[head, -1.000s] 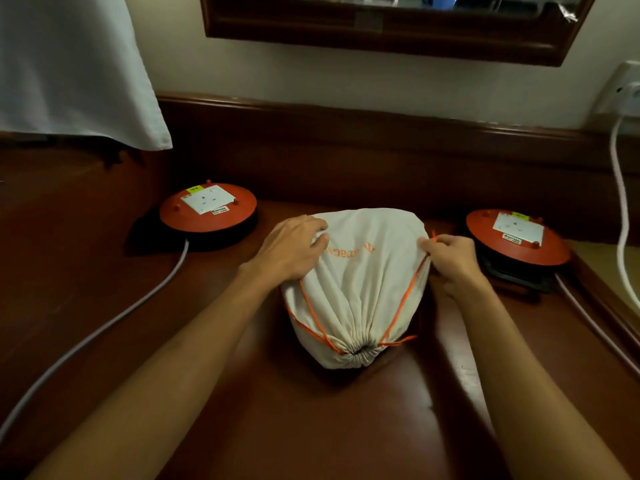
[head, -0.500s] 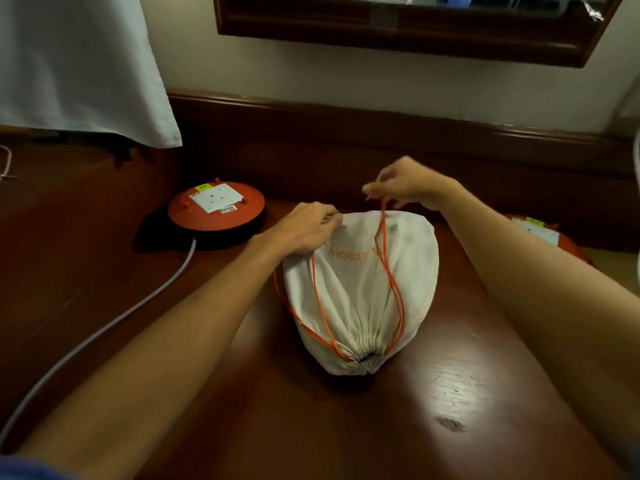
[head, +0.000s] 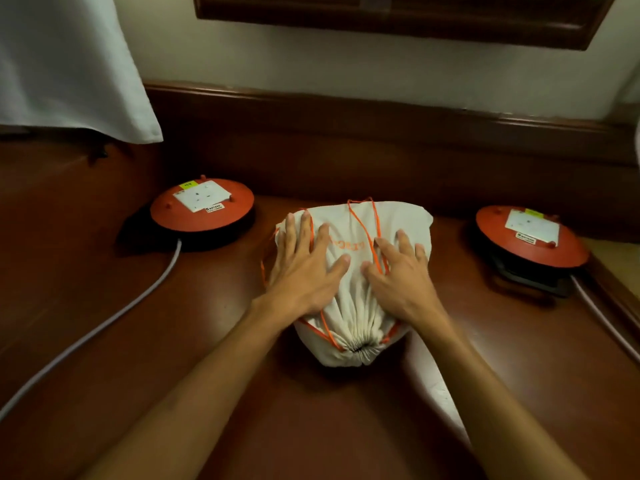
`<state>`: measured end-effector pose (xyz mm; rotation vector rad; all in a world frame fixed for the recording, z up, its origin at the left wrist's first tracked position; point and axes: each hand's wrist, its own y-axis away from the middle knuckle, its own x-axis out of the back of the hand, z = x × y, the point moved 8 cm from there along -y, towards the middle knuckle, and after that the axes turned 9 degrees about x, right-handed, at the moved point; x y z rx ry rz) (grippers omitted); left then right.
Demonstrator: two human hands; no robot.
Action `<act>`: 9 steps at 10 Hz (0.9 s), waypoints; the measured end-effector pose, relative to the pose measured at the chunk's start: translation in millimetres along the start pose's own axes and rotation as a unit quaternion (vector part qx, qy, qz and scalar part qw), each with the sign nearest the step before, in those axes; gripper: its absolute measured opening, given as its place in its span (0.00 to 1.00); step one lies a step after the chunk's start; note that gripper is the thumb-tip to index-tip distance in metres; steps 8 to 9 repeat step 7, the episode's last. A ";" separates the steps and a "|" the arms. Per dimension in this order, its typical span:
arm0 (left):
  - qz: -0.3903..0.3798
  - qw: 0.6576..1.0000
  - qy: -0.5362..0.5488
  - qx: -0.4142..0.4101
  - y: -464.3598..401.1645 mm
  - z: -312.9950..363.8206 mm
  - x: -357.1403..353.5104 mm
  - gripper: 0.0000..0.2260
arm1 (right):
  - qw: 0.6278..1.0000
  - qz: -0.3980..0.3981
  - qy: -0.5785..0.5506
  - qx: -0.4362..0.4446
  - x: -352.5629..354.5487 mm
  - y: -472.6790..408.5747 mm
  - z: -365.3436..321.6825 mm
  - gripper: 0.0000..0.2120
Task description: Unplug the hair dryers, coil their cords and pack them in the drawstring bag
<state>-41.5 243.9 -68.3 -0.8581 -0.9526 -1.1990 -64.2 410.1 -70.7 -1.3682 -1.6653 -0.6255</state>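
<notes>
Drawstring bag (head: 349,306) lies full and cinched shut at mid-desk (head: 311,420), between two orange cord reels. Left hand (head: 304,268) and right hand (head: 401,275) press flat on it, fingers spread, pinching nothing. Packing looks finished; next likely just letting go.

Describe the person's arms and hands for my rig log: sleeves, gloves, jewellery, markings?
Both forearms are bare as far as the frame shows; no sleeve is visible now. The left hand and right hand are bare too: no gloves, and no rings, watch or wristband that I can see. No tattoos, tape or markers show, and no cables or sensors are attached to either arm.
</notes>
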 end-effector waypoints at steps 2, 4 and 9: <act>-0.013 1.000 0.004 -0.013 -58.8 5.0 -4.8 0.35 | 0.997 0.063 -0.012 -0.032 -1.9 -41.0 8.1 0.28; -0.026 0.999 0.018 -0.014 -91.4 9.4 -2.2 0.34 | 0.993 0.095 0.032 -0.056 -8.5 -63.1 7.3 0.28; 0.004 0.960 0.277 -0.049 -77.4 -4.2 38.0 0.35 | 0.977 0.161 -0.140 -0.016 18.6 -41.3 14.8 0.31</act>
